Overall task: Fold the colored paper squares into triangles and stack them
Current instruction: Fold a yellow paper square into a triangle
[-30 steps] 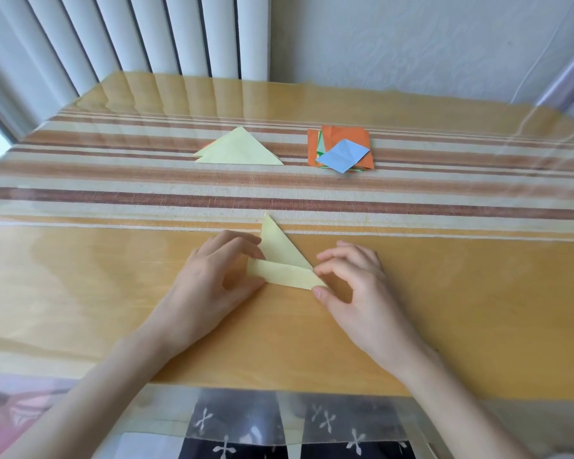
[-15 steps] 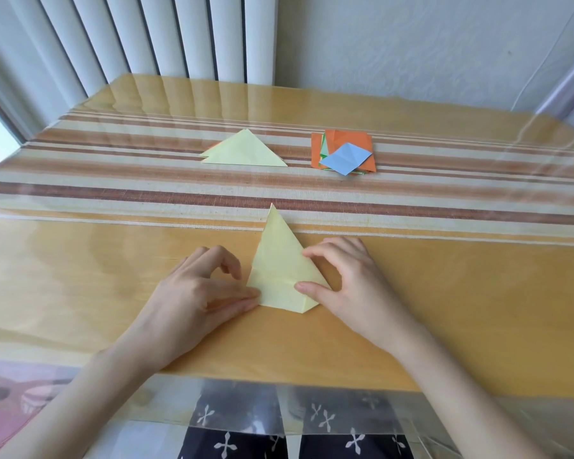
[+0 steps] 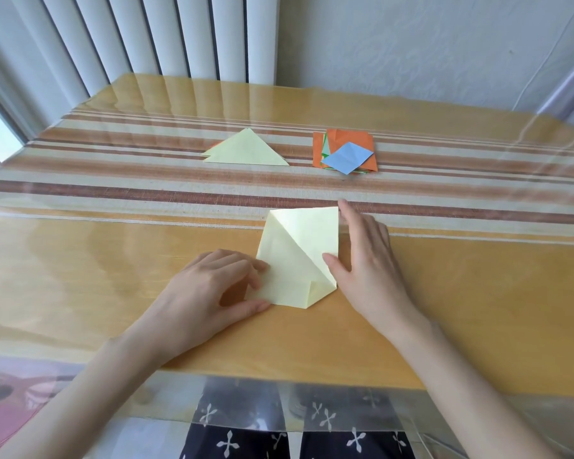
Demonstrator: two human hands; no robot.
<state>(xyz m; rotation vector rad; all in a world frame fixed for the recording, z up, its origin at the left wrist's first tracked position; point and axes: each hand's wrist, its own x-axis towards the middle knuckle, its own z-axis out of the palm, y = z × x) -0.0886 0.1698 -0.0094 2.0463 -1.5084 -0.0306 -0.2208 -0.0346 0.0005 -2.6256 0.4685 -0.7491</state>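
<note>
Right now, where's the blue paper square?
Head view: the blue paper square lies atop the pile of colored squares on the striped cloth, far side, right of the folded yellow triangle.

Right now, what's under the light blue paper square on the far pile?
Under the light blue square lie orange paper squares, with thin green edges peeking out. How many sheets there are is hidden.

My left hand curls, thumb and fingers pinching the yellow paper; my right hand lies flat beside it, fingers straight, thumb pressing down.
</note>
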